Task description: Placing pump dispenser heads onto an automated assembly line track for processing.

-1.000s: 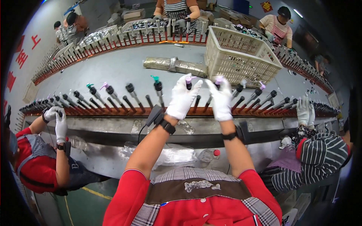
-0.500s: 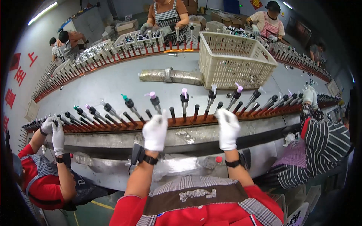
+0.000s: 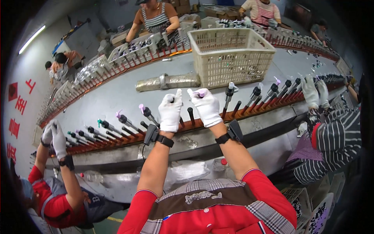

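Note:
Both my hands wear white gloves and reach over a row of lotion pumps on upright pegs. My left hand [image 3: 170,112] closes around one pump [image 3: 171,100]. Only a dark bit of it shows between the fingers, and the index finger points up. Close by on the right, my right hand [image 3: 207,108] is wrapped around a purple-headed pump [image 3: 201,93], its index finger sticking out to the left. A bare dark peg [image 3: 190,116] stands between the hands. Left of them is another purple-headed pump [image 3: 145,110]; right of them is a clear-headed pump [image 3: 230,93].
The pegs rise from a reddish-brown rail [image 3: 243,113] along the metal table edge. Behind are a large cream plastic crate [image 3: 231,66] and a tape-wrapped roll [image 3: 168,81]. Co-workers in gloves stand close on both sides, others across the table. A plastic bottle [image 3: 220,165] lies nearer me.
My hands have moved forward and closer together, onto two pumps. The pumps have shifted left in the picture, and the whole view has turned somewhat to the right.

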A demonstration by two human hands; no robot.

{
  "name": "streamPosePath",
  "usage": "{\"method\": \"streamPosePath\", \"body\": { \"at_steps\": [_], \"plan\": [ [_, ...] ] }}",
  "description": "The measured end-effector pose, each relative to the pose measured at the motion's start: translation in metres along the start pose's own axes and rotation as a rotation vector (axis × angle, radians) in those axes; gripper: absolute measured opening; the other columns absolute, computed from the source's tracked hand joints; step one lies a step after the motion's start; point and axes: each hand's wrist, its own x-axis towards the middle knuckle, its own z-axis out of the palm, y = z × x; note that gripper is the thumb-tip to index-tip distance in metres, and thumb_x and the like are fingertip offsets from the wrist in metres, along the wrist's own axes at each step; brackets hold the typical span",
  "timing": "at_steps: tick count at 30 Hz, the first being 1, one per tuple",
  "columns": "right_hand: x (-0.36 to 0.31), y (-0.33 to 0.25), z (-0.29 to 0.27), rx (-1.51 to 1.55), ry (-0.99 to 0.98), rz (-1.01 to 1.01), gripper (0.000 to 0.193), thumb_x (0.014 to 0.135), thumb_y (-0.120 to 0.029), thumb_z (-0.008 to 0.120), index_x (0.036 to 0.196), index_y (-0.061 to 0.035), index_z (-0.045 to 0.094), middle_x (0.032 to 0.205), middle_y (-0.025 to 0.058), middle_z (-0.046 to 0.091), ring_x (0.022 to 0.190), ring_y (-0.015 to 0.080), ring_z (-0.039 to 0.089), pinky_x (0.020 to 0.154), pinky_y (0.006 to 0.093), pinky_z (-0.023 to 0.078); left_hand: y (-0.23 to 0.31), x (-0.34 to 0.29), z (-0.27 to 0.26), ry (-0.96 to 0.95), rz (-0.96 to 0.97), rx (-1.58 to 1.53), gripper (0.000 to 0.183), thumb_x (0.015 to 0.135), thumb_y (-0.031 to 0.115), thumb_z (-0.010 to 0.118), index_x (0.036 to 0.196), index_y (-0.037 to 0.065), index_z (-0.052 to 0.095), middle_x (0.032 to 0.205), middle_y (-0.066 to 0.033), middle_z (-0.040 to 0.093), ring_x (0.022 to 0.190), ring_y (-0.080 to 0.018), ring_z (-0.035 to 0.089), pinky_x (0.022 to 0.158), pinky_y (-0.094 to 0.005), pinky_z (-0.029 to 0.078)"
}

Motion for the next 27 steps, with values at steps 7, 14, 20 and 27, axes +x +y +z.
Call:
{"method": "streamPosePath", "body": {
  "at_steps": [7, 14, 20, 27],
  "plan": [
    [-0.08, 0.027, -0.103, 0.096, 0.294, 0.14, 0.021, 0.093, -0.005, 0.069, 0.113, 0.001, 0.068, 0.109, 0.0082, 0.071, 0.098, 0.0153, 0.066, 0.092, 0.0294, 0.052, -0.008, -0.07, -0.068, -0.034, 0.325, 0.713, 0.019, 0.095, 0.026, 0.067, 0.09, 0.008, 0.07, 0.075, -0.012, 0.068, 0.063, -0.027, 0.066, 0.057, -0.034, 0.053],
    [-0.004, 0.048, -0.089, 0.185, 0.164, 0.086, 0.035, 0.093, -0.016, 0.072, 0.121, 0.0012, 0.062, 0.124, 0.0115, 0.061, 0.109, 0.0166, 0.059, 0.097, 0.031, 0.046, 0.029, -0.063, 0.031, -0.18, 0.304, 0.158, 0.04, 0.094, 0.031, 0.068, 0.12, 0.0, 0.062, 0.11, -0.0228, 0.067, 0.101, -0.0303, 0.066, 0.093, -0.0348, 0.051],
    [0.002, 0.04, -0.044, 0.173, 0.12, 0.126, 0.031, 0.097, -0.027, 0.068, 0.078, -0.0023, 0.066, 0.06, -0.0007, 0.055, 0.053, 0.0076, 0.049, 0.056, 0.0266, 0.042, 0.004, -0.027, 0.048, -0.065, 0.103, 0.06, 0.034, 0.094, 0.031, 0.07, 0.079, 0.003, 0.058, 0.065, -0.0113, 0.058, 0.057, -0.0195, 0.048, 0.059, -0.0328, 0.047],
    [-0.056, -0.012, -0.04, 0.183, 0.048, 0.127, 0.015, 0.094, -0.01, 0.071, 0.104, 0.0003, 0.071, 0.102, 0.0052, 0.07, 0.093, 0.0086, 0.062, 0.085, 0.0239, 0.049, 0.019, -0.04, -0.033, 0.112, 0.342, 0.481, 0.035, 0.093, 0.039, 0.07, 0.078, 0.008, 0.061, 0.06, -0.0112, 0.06, 0.053, -0.0269, 0.063, 0.053, -0.0371, 0.051]
  ]
}}
